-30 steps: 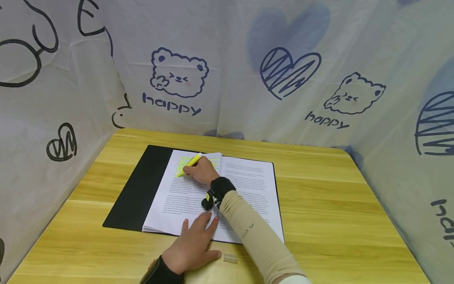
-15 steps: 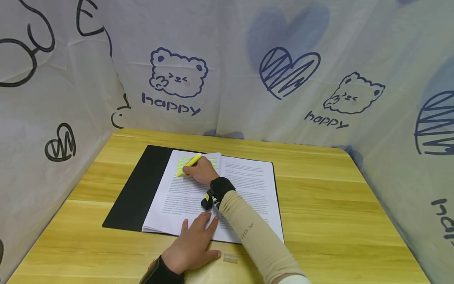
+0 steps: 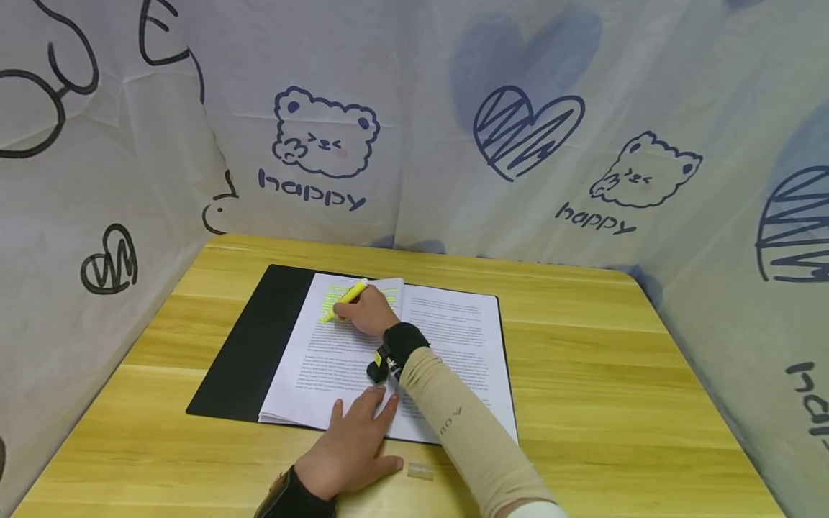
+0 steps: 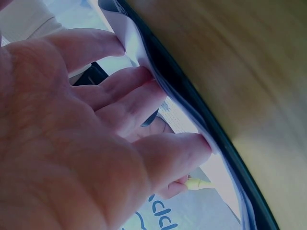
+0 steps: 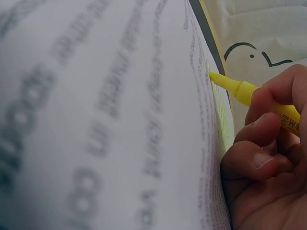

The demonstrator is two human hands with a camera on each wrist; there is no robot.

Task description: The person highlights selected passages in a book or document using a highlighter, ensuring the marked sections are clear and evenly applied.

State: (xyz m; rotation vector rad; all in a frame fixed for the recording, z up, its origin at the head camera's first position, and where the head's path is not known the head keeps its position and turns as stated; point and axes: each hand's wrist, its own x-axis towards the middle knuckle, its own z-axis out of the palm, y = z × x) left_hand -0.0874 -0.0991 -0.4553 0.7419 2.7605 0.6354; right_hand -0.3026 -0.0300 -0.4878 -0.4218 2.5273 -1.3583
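Note:
My right hand [image 3: 370,312] pinches a yellow highlighter [image 3: 352,296] over the upper part of the left page. In the right wrist view the highlighter's tip [image 5: 215,76] meets the paper beside yellow-marked lines. Below it, my left hand [image 3: 352,444] rests with spread, straight fingers on the lower edge of the open printed pages [image 3: 324,399]. The left wrist view shows those fingertips [image 4: 197,143] against the paper's edge. Several lines at the top of the left page are coloured yellow; my right hand covers part of them.
A black folder [image 3: 249,352] lies open under the pages on the wooden table [image 3: 602,388]. Near my left thumb is a small translucent piece [image 3: 421,471], perhaps a cap. White cloth [image 3: 427,180] with drawings hangs behind and at the sides.

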